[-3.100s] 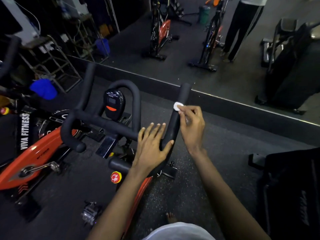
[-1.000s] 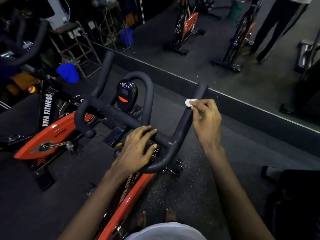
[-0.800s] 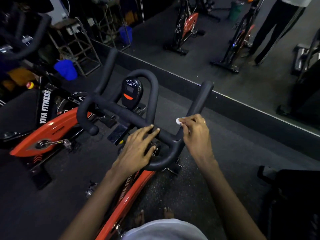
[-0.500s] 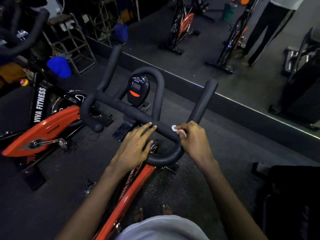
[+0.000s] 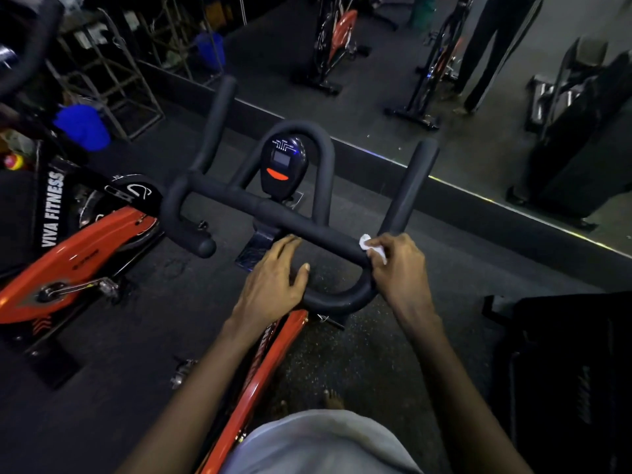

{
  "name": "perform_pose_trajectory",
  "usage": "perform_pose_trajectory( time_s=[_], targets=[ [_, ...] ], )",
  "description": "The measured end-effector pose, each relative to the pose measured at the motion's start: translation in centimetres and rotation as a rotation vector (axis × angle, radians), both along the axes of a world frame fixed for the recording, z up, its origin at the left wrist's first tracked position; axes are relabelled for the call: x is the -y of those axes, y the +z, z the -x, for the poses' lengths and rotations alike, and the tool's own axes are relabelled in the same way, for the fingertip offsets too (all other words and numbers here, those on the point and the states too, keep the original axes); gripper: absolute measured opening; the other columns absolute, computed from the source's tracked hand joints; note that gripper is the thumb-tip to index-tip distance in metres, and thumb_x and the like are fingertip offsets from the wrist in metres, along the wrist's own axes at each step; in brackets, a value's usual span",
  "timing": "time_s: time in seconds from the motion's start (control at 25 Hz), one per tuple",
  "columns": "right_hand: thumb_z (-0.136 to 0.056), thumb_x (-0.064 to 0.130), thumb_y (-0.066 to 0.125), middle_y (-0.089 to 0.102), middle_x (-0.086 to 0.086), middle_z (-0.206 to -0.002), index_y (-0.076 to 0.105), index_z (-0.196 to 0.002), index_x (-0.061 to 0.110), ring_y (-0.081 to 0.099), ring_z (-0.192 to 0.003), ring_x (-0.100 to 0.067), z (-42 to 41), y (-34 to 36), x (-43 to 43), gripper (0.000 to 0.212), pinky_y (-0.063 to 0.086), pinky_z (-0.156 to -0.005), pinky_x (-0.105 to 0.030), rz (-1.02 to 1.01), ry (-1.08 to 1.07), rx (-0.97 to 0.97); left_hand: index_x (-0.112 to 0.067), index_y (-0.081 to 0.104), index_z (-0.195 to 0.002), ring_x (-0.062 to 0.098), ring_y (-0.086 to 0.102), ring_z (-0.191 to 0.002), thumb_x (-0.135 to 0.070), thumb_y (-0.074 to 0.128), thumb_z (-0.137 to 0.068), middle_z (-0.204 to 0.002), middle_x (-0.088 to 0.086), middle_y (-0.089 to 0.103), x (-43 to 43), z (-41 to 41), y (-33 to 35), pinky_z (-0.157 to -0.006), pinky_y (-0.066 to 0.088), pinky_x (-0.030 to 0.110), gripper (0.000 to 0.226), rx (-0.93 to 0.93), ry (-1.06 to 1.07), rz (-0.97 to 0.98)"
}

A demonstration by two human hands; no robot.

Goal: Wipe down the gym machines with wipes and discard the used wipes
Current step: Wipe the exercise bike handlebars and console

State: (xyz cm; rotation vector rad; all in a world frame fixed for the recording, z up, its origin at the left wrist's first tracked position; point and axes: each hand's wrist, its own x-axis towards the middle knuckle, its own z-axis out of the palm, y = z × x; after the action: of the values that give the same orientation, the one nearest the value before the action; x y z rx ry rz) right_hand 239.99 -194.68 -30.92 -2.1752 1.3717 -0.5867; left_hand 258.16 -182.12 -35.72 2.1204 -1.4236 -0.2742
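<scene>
Right hand pinches white wipe against spin bike handlebar at right bend. Left hand loose over bar, fingers spread, clamping nothing.

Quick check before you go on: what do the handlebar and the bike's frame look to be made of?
Handlebar: looks like matte black foam or rubber padding over a tube; dull, faintly grainy, no glare. Frame: seems to be painted metal, glossy orange with sharp highlights, though moulded plastic can't be ruled out. The wipe in the right hand looks like thin, crumpled white paper or cloth.
</scene>
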Motion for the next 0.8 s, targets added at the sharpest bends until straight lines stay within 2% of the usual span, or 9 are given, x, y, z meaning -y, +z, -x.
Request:
perform_pose_trajectory(
  time_s=[0.24,0.32,0.4,0.48,0.52,0.6,0.72,0.8],
  targets=[
    [-0.096,0.009,0.057,0.059,-0.007,-0.107,0.071,-0.111,0.011,0.059,-0.101,-0.023,-5.0,-0.8,-1.7,0.020,0.039,-0.090,-0.023,0.097,0.086,0.025,-0.010,0.037,-0.145,0.019,0.040,-0.134,-0.031,0.056,-0.094,-0.145,0.005,0.041,-0.2,0.1,-0.1,-0.110,0.038,0.040,0.058,-0.081,0.014,0.108],
    [-0.096,0.010,0.057,0.058,-0.005,-0.105,0.071,-0.112,0.012,0.058,-0.099,-0.021,-4.7,-1.0,-1.5,0.021,0.041,-0.089,-0.023,0.111,0.116,0.005,-0.007,0.027,-0.151,0.020,0.028,-0.143,-0.033,0.057,-0.092,-0.156,0.009,0.029,-0.2,-0.3,-0.4,-0.119,0.024,0.036,0.072,-0.055,0.011,0.108],
    [-0.094,0.009,0.061,0.062,-0.005,-0.102,0.074,-0.111,0.014,0.061,-0.096,-0.021,-2.7,-0.9,-1.1,0.022,0.041,-0.086,-0.020,0.111,0.068,0.006,-0.007,0.014,-0.156,0.019,0.010,-0.150,-0.040,0.053,-0.088,-0.164,0.007,0.009,-0.1,-1.3,-0.4,-0.121,0.008,0.031,0.085,-0.013,0.000,0.068],
    [-0.093,0.009,0.063,0.065,-0.003,-0.102,0.075,-0.110,0.016,0.063,-0.095,-0.020,-1.3,-0.9,-1.2,0.022,0.044,-0.087,-0.021,0.104,-0.002,0.030,-0.012,0.005,-0.157,0.017,-0.002,-0.152,-0.046,0.047,-0.087,-0.165,0.002,-0.003,0.1,-2.4,-0.5,-0.121,0.001,0.033,0.089,0.003,-0.025,0.018],
    [-0.093,0.009,0.063,0.066,-0.002,-0.101,0.075,-0.109,0.016,0.063,-0.095,-0.019,-1.8,-1.0,-1.3,0.022,0.048,-0.089,-0.026,0.105,-0.014,0.046,-0.013,0.002,-0.158,0.016,-0.005,-0.151,-0.047,0.046,-0.087,-0.165,0.000,-0.007,0.0,-2.8,-0.5,-0.121,-0.001,0.034,0.089,0.003,-0.041,0.001],
    [-0.092,0.008,0.064,0.066,-0.003,-0.100,0.075,-0.108,0.016,0.063,-0.094,-0.021,-4.4,-1.3,-1.9,0.021,0.051,-0.088,-0.034,0.136,0.025,0.082,-0.015,0.000,-0.158,0.014,-0.009,-0.151,-0.047,0.045,-0.088,-0.164,-0.003,-0.010,0.0,-2.9,-0.4,-0.122,-0.001,0.035,0.089,-0.010,-0.056,-0.006],
    [-0.090,0.005,0.066,0.066,-0.004,-0.099,0.075,-0.106,0.014,0.062,-0.094,-0.022,-7.6,-1.7,-2.5,0.021,0.048,-0.088,-0.030,0.172,0.143,0.129,-0.014,0.004,-0.158,0.016,-0.003,-0.152,-0.046,0.048,-0.088,-0.165,-0.001,-0.004,-0.1,-3.0,-0.6,-0.123,0.007,0.039,0.088,-0.022,-0.051,0.014],
    [-0.090,0.005,0.066,0.066,-0.002,-0.098,0.075,-0.108,0.014,0.062,-0.093,-0.020,-6.9,-1.9,-2.2,0.022,0.047,-0.088,-0.026,0.195,0.199,0.132,-0.017,0.004,-0.158,0.015,0.000,-0.152,-0.049,0.047,-0.090,-0.166,-0.003,-0.003,-0.3,-3.7,-0.7,-0.123,0.010,0.041,0.086,-0.016,-0.065,0.003]
  ],
)
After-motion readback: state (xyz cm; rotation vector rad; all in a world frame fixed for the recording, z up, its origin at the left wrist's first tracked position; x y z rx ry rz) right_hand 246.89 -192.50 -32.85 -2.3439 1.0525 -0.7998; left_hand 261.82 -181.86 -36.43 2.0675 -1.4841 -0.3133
